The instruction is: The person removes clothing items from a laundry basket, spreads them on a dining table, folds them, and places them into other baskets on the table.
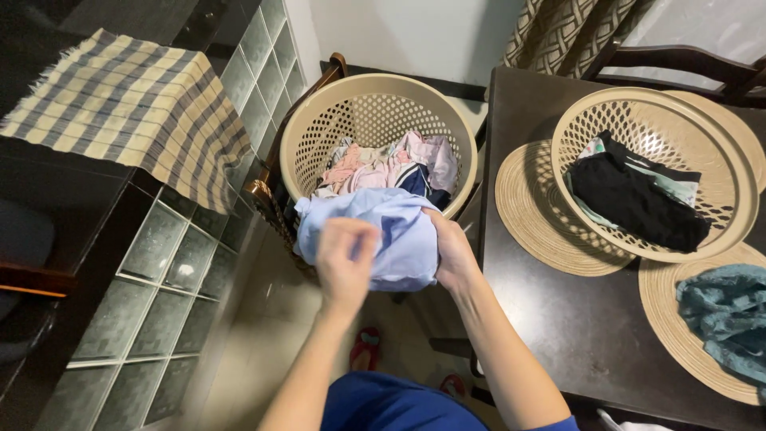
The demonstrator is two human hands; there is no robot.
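Hands meet over a bundled light-blue garment (391,235), held in front of the person's body, just before the near rim of a tall beige laundry basket (303,144). The left hand (345,257) is closed on the cloth from the near side, fingers curled into a fist — it looks a little blurred, so the exact grip is hard to read. The right hand (453,254) clasps the garment's right edge, thumb side pressed into the fabric.

Behind the garment, the laundry basket holds a heap of pink, white and navy clothes (387,168). To the right, a dark tabletop (550,319) carries round woven placemats (531,211); on them sits a shallower beige basket (722,172) with a black garment (634,199) and something pale green under it. A teal cloth (726,319) lies on another mat at the right edge.

On the left, a checked cloth (128,112) drapes over a dark counter above a glass-block wall (159,287).
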